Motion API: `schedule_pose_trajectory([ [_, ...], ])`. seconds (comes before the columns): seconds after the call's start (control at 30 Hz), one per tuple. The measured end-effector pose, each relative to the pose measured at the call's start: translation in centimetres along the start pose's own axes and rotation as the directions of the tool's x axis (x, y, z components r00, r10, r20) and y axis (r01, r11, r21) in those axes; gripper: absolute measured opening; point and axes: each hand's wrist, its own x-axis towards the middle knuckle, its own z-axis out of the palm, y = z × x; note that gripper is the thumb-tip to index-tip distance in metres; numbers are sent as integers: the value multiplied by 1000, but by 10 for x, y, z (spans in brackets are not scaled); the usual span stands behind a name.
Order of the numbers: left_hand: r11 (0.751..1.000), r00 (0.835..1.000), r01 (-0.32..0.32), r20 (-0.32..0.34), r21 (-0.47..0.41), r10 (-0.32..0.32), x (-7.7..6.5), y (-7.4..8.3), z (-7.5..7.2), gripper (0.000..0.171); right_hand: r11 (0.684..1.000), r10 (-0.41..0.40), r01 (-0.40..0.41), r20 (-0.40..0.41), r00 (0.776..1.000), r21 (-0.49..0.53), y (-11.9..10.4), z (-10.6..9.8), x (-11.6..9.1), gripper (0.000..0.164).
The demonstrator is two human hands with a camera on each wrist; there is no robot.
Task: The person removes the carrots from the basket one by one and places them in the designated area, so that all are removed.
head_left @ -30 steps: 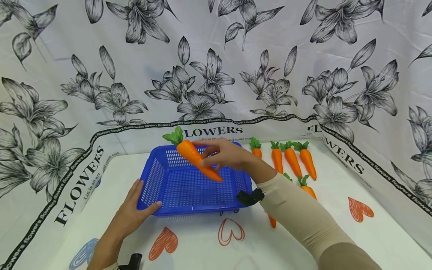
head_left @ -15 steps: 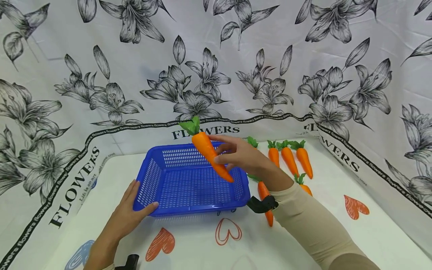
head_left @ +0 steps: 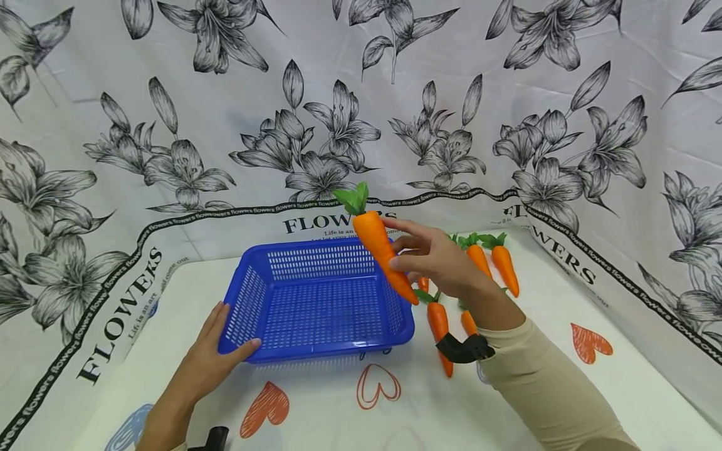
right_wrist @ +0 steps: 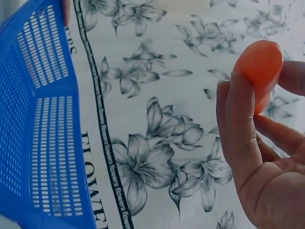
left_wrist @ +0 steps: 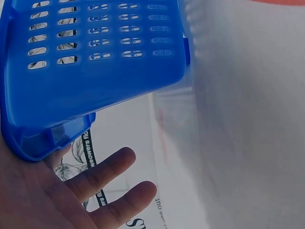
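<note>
My right hand (head_left: pixel 440 257) pinches an orange carrot (head_left: pixel 383 250) with green leaves, held tilted above the right edge of the blue basket (head_left: pixel 316 351). Its leafy end points up and left. In the right wrist view, thumb and fingers press on both sides of the carrot (right_wrist: pixel 259 64). My left hand (head_left: pixel 205 360) rests on the basket's front left corner, thumb on the rim. The left wrist view shows straight fingers (left_wrist: pixel 126 202) beside the basket wall (left_wrist: pixel 95 90). No carrot shows inside the basket.
More carrots lie on the white table right of the basket, one close beside it (head_left: pixel 439 319) and one farther back (head_left: pixel 504 269). My right arm hides some of them. A flower-print cloth (head_left: pixel 338 37) rises behind the table.
My right hand has moved right with the carrot, from over the middle of the basket to over its right edge. The left hand has stayed on the basket corner.
</note>
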Motion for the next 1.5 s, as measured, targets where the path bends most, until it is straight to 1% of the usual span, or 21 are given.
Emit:
schedule_pose_trajectory([
  [0.13,1000,1000,-5,-2,-7,5,-1,0,-1,107,1000,0,0,-25,1000,-13,2,-7,-8,68],
  [0.23,1000,1000,-7,-4,-9,7,-1,0,0,107,1000,-16,15,-44,999,-23,3,-15,-15,68],
  [0.4,1000,1000,-6,-4,-4,6,1,0,0,107,998,-49,46,-77,996,-40,6,-34,-29,68],
  [0.57,1000,1000,-2,-5,1,2,2,-1,2,107,994,-73,63,-113,991,-89,9,-54,-48,66],
  [0.7,1000,1000,-4,-5,9,4,2,-1,2,107,987,-101,81,-145,984,-138,9,-70,-64,65],
  [0.87,1000,1000,1,-4,13,0,2,-1,1,107,987,-127,106,-186,974,-119,12,-89,-84,65],
  [1.0,1000,1000,2,-6,10,-2,2,-1,1,107,984,-149,122,-238,960,-126,15,-101,-99,64],
  [1.07,1000,1000,-1,-6,11,1,2,-1,0,107,985,-158,133,-260,952,-110,18,-107,-107,64],
  [1.33,1000,1000,-16,-13,17,16,3,0,0,107,990,-141,121,-358,923,-78,29,-122,-131,65],
  [1.43,1000,1000,-15,-13,22,15,3,-1,0,107,993,-114,94,-382,917,-70,35,-129,-139,66],
  [1.5,1000,1000,-13,-12,22,14,2,-2,0,108,995,-83,57,-394,915,-76,41,-133,-146,66],
])
